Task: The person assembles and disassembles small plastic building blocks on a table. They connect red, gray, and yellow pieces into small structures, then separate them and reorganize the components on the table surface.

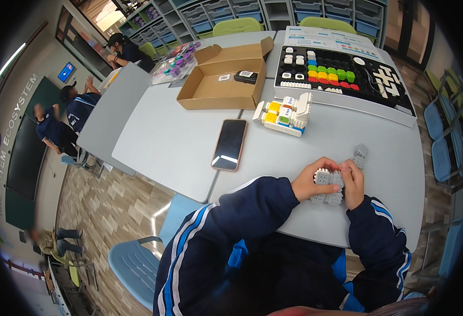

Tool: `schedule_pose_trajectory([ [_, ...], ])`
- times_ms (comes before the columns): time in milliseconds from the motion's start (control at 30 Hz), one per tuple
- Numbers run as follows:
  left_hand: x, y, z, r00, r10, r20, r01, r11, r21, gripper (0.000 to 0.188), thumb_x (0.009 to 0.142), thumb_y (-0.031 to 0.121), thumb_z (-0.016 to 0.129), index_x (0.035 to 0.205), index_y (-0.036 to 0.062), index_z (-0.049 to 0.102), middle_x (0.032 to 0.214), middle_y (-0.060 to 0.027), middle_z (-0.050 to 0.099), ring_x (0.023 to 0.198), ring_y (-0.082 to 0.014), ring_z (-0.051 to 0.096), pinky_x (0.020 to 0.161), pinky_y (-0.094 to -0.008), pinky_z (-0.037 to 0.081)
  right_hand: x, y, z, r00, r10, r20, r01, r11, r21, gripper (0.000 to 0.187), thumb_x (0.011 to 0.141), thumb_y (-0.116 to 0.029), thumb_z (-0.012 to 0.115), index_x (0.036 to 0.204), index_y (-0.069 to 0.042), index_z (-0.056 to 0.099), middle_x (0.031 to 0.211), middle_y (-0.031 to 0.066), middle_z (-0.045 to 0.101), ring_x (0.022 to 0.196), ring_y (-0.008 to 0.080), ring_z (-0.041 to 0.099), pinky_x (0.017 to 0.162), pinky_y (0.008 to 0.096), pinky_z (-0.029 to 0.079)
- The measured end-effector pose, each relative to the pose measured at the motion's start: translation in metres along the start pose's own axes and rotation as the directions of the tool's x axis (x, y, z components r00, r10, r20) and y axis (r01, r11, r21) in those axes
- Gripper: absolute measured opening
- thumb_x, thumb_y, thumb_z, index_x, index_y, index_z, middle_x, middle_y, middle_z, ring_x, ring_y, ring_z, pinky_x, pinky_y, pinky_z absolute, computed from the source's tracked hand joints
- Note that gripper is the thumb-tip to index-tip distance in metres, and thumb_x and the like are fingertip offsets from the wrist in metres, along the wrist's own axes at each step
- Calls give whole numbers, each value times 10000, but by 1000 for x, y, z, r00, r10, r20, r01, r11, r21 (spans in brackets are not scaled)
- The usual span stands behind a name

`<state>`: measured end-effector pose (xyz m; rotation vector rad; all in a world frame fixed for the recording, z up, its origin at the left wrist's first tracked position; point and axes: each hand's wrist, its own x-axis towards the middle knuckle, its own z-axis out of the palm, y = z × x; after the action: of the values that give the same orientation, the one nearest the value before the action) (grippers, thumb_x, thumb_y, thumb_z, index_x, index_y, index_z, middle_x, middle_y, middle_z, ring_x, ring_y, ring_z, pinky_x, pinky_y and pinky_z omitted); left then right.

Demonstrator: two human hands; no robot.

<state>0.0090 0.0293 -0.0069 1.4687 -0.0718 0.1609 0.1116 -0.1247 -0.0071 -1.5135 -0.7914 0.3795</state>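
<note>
A smartphone (230, 144) with a dark screen is laid flat on the grey surface (178, 152), near its middle seam. Beyond it, an open cardboard box (222, 79) is set, and a small black device (246, 77) is seen inside. To the right of the box, a black tray (342, 73) of white, yellow, green, red and blue blocks is placed, with a printed sheet (331, 39) behind it. A built model (286, 113) of white and coloured blocks is stood just before the tray. A clear case (176, 62) of purple parts is laid left of the box. Blue chairs (442, 147) are ranged at the right.
</note>
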Motion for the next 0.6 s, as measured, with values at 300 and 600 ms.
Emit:
schedule_pose_trajectory([
  [300,-8,4,7,980,-32,-199,12,995,-101,339,837,130,757,1091,50,547,994,-24,577,918,-92,566,809,-251,486,4,-14,9,998,-33,-45,25,984,-179,384,1000,-328,535,785,-10,532,603,-7,434,576,65,362,512,276,310],
  [600,-11,11,12,976,-83,-200,69,995,-79,297,869,134,731,1076,29,545,922,-40,623,852,-96,613,757,-254,516,1,1,5,998,7,-69,-13,997,-80,423,1000,-333,555,716,-21,523,591,-29,429,596,41,361,512,256,315],
])
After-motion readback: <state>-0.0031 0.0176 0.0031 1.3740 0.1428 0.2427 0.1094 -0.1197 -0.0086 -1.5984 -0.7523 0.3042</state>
